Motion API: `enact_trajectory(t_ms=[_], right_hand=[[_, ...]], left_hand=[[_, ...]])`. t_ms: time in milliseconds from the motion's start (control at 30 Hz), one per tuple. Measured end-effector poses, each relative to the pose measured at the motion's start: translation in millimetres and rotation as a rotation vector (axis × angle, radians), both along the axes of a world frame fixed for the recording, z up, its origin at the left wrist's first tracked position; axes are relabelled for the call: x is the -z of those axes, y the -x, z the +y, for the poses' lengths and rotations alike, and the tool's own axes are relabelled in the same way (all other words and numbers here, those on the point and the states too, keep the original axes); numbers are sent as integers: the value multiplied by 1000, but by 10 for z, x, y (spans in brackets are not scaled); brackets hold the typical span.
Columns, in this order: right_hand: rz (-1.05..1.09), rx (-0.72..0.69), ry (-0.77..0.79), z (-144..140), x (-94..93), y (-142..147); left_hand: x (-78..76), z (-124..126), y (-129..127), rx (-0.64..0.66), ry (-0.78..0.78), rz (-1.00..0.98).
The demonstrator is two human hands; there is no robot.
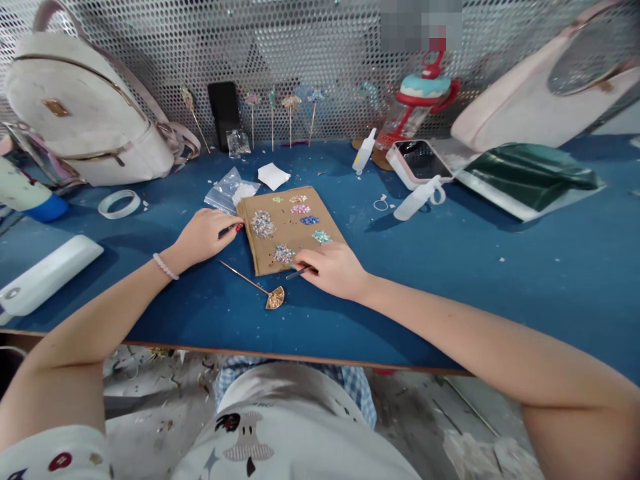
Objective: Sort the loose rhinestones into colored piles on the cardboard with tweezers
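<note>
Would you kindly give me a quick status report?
Right hand holds tool at card. Left hand steadies card edge. Hairpin lies beside.

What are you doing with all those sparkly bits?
A person sits at a blue table. The right hand holds a thin stick at a brown card dotted with small piles of beads. The left hand rests at the card's left edge. A gold fan-shaped hairpin lies on the table just in front of the card.
</note>
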State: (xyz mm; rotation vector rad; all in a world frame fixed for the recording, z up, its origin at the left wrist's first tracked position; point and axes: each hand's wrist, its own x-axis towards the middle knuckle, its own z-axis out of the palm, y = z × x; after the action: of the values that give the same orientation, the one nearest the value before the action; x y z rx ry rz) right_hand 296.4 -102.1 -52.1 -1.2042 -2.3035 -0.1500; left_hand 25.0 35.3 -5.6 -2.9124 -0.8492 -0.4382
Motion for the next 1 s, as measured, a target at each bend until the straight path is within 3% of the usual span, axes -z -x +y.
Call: enact_trajectory(t_ms=[267, 467, 600, 700, 800, 1000], right_hand=[[140, 17, -10, -11, -19, 5], [640, 108, 153, -38, -156, -57], [908, 227, 136, 79, -148, -222], [984, 316, 235, 226, -53, -388], [1039, 256, 328, 317, -2, -493], [1316, 232, 579, 202, -201, -487]], left_hand=[[74, 19, -20, -58, -2, -48], [150, 63, -20, -67, 78, -23], [160, 71, -16, -57, 127, -30], [148, 58, -18, -62, 147, -54], [126, 38, -18, -69, 172, -90], [68, -20, -29, -90, 217, -140]])
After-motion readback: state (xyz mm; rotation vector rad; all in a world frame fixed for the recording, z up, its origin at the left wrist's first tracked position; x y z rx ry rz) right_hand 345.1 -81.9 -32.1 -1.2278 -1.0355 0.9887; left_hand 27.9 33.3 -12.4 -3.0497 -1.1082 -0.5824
